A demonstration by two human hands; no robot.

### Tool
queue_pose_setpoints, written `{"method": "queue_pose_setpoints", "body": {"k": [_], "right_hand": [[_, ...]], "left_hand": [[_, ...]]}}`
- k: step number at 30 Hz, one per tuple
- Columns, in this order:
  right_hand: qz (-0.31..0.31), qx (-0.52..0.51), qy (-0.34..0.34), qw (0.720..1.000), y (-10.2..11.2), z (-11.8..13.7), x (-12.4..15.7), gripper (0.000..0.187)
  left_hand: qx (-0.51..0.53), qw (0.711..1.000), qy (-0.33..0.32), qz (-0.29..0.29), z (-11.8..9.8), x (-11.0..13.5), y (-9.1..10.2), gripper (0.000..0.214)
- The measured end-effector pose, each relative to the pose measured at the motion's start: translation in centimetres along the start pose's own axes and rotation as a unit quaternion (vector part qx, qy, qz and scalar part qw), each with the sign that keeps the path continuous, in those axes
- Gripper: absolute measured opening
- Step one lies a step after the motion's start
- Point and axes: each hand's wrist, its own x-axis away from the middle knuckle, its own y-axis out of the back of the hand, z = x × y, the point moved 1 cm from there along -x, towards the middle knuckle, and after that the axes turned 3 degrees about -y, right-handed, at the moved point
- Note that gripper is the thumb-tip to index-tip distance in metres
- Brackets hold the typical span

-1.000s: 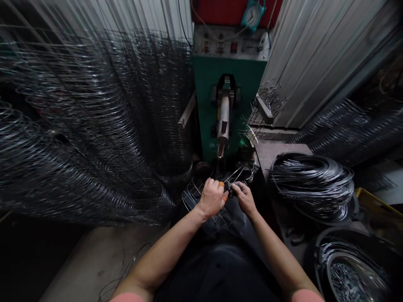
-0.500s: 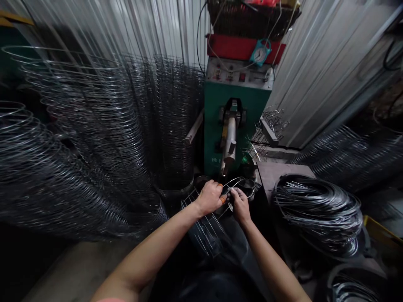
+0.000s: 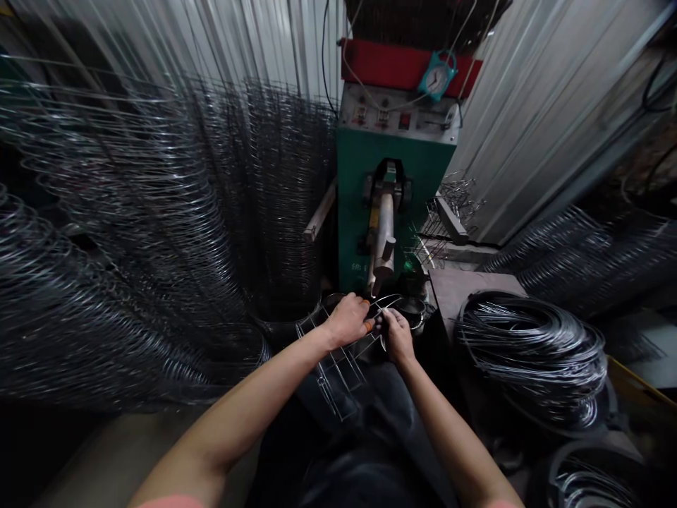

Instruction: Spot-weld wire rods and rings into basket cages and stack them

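Observation:
My left hand [image 3: 348, 321] is closed on the top of a round wire frame [image 3: 334, 364] that rests on my lap. It wears orange fingertip covers. My right hand [image 3: 398, 336] pinches a thin wire ring [image 3: 389, 303] against the frame's rim. Both hands meet just below the metal arm [image 3: 383, 243] of a green machine [image 3: 392, 185]. The arm's tip hangs right above the wires.
Tall stacks of finished wire frames [image 3: 132, 233] fill the left side. A coil of loose wire rings [image 3: 532, 349] lies on a table at the right, with more stacks [image 3: 587, 250] behind it. A small clock [image 3: 438, 79] hangs on the machine.
Both hands have moved forward and up toward the machine's arm, taking the frame and ring along. The frame now lies more stretched out over my lap.

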Motion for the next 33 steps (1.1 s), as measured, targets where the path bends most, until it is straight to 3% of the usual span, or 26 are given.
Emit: {"method": "queue_pose_setpoints", "body": {"k": [12, 26, 29, 33], "right_hand": [[-0.029, -0.023, -0.027, 0.999, -0.6, -0.8, -0.7, 0.024], [-0.016, -0.056, -0.035, 0.998, -0.6, -0.5, -2.5, 0.023], [0.010, -0.018, -0.055, 0.998, 0.4, -0.3, -1.7, 0.025], [0.124, 0.139, -0.066, 0.980, 2.1, -0.3, 2.3, 0.028]], "left_hand": [[-0.032, 0.999, 0.003, 0.014, 0.7, -0.6, -0.5, 0.013], [-0.052, 0.998, 0.019, 0.040, 1.1, -2.4, -0.2, 0.017], [-0.058, 0.997, 0.032, 0.039, 0.8, -2.1, -0.3, 0.017], [-0.082, 0.995, 0.040, 0.031, 0.7, -1.6, -0.4, 0.021]]}}
